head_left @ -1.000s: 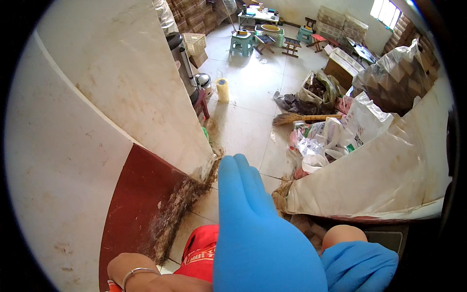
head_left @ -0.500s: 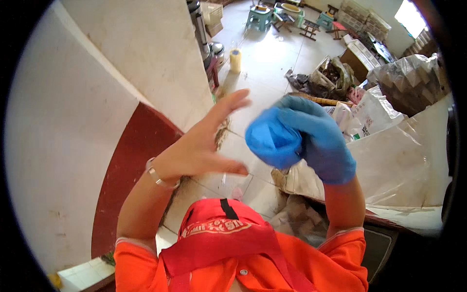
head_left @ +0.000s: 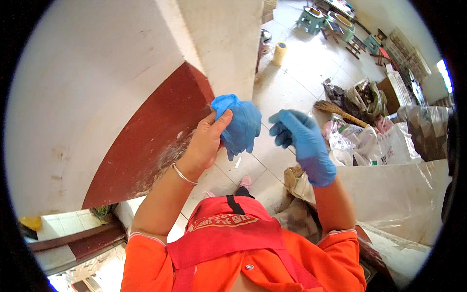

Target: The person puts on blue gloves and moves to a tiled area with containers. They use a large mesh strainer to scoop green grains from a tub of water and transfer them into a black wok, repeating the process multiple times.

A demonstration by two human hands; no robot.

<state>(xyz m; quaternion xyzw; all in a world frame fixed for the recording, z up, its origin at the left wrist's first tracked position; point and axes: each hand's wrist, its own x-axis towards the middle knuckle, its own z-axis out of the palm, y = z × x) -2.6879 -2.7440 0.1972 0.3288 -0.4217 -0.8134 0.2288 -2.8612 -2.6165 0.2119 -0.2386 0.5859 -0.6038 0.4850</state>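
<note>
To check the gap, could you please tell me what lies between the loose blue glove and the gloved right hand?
Nothing: the head view shows only floor tiles far below between the loose blue glove and the right hand.

The single view comes from a wide fisheye camera on the person's head, looking steeply down along the orange shirt and red apron (head_left: 228,233) to the pale tiled floor (head_left: 296,68). Both hands sit close beneath the lens near the picture's middle. Straight edges, such as the white and dark-red wall (head_left: 146,131) on the left, bend toward the round black rim.
</note>
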